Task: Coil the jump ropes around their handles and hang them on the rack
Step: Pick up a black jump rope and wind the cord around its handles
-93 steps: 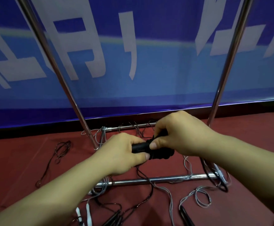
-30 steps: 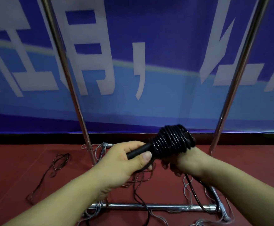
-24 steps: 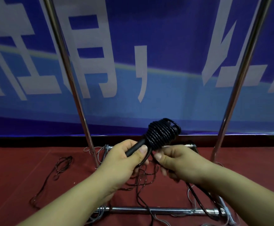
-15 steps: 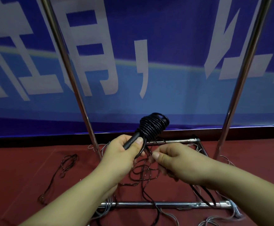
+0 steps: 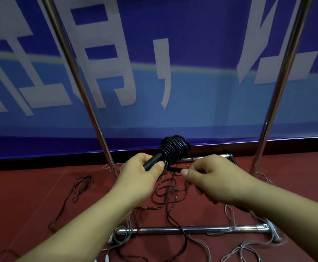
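My left hand (image 5: 141, 174) grips a black jump rope handle (image 5: 152, 161) that points up and to the right. Black rope is wound in a thick coil (image 5: 174, 149) round the handle's upper end. My right hand (image 5: 213, 178) pinches the loose black rope (image 5: 174, 169) just below the coil, between thumb and forefinger. The rest of that rope hangs down in loops to the red floor. The chrome rack (image 5: 192, 229) stands in front of me, with two upright poles (image 5: 82, 87) rising past the top of the view.
More ropes lie tangled on the red floor (image 5: 31, 195): a black one (image 5: 78, 188) to the left, grey ones (image 5: 252, 248) round the rack's base. A blue banner (image 5: 173, 72) with white characters hangs close behind the rack.
The coiled handle has come lower and further left. My right hand, a second ago under the coil, has come out to its right and now pinches the loose rope.
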Action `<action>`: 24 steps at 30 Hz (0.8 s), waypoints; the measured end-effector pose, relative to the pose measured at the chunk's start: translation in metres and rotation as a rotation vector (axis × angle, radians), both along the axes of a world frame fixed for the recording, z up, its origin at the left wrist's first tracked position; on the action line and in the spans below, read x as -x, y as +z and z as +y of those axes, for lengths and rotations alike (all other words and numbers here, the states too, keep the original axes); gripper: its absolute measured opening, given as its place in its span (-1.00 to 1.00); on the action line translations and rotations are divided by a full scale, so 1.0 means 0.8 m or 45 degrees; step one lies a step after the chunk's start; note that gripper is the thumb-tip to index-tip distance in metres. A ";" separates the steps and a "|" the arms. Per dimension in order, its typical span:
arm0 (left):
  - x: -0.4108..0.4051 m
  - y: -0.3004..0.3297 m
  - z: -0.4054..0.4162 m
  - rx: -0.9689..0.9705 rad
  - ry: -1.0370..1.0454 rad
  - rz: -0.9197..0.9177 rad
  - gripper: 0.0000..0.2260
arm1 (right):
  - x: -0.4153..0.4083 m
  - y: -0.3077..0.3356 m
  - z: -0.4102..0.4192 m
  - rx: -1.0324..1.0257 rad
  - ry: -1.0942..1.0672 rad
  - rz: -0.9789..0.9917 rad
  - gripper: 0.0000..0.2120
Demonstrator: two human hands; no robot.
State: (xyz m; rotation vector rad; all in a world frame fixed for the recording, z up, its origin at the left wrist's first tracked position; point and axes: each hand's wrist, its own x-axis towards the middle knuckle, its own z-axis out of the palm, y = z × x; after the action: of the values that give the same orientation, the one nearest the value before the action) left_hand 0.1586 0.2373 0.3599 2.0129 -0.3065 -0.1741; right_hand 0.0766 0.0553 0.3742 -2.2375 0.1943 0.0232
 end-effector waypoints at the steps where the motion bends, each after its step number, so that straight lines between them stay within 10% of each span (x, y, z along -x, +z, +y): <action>1: 0.000 0.000 0.000 -0.054 -0.007 -0.029 -0.92 | 0.000 0.000 0.000 0.026 0.001 -0.010 -0.58; 15: 0.014 0.008 -0.004 -0.406 -0.141 -0.322 -0.86 | -0.001 0.004 -0.007 -0.159 -0.008 -0.057 -0.72; 24: 0.021 0.010 -0.008 -0.631 -0.422 -0.395 -0.86 | 0.003 0.002 -0.018 0.518 0.083 -0.354 -0.84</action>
State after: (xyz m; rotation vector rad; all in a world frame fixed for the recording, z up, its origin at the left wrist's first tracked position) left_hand 0.1418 0.2313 0.3678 2.4694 -0.8661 -0.1536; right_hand 0.0744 0.0406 0.3757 -2.6182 -0.0305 -0.3163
